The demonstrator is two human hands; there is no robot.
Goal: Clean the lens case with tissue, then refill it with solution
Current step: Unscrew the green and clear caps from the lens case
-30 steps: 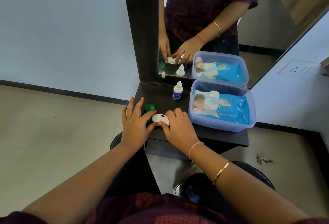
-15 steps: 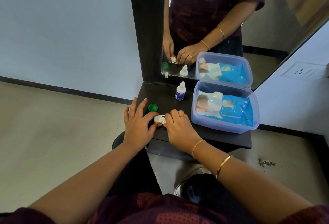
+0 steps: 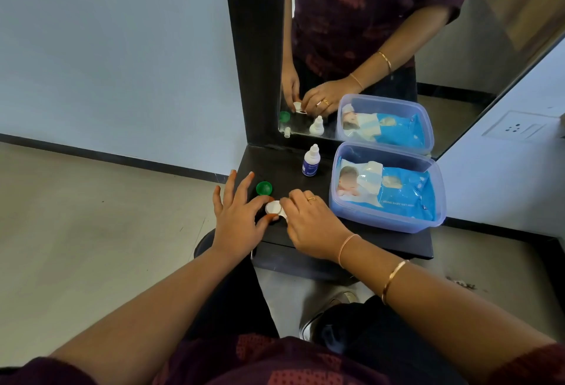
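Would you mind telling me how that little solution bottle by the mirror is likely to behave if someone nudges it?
The bottle stands upright, tall and narrow on a small base, so a sideways nudge would probably tip it. It looks like small plastic, so likely light and not fragile. Once down, its round body might roll on the smooth dark shelf.

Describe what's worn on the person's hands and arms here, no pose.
Left hand: no jewellery in view, forearm bare, a dark maroon patterned sleeve at the frame's bottom edge. Right hand: a gold ring on one finger, a thin pinkish band at the wrist, a gold bangle further up the forearm.
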